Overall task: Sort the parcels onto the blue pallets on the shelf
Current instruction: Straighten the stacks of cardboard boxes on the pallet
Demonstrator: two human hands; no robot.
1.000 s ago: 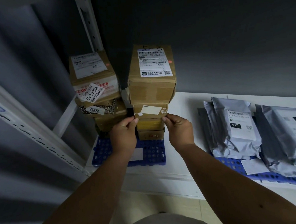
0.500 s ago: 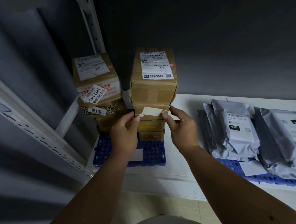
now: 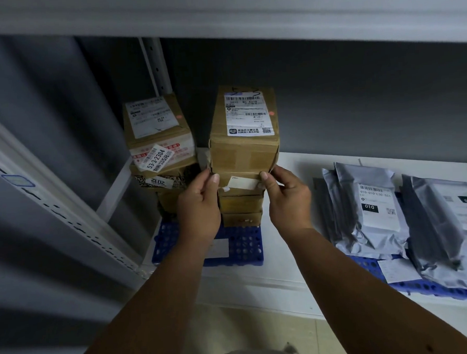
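— What are your hands on?

— Head view: my left hand [image 3: 198, 205] and right hand [image 3: 289, 198] pinch the two ends of a flat box [image 3: 239, 182], thumbs on its front corners, fingers curled round its sides. It sits in a stack of cardboard parcels, with a white label between my thumbs.

— What's above your fingers?

— The top box [image 3: 243, 130], resting right on the one I hold, its shipping label facing up. Below my fingers are two more flat boxes [image 3: 241, 211], and under them the blue pallet [image 3: 244, 246], partly hidden by my left wrist.

— And to the left of your left hand?

— A second stack [image 3: 157, 143] on the same pallet, just beside the first, its top box tilted, a sticker reading 53-3-2304 on its front.

— To the right?

— Well apart from my right hand, grey bags [image 3: 369, 207] lie overlapping on another pallet [image 3: 427, 288]. Both pallets rest on the white shelf [image 3: 294, 265].
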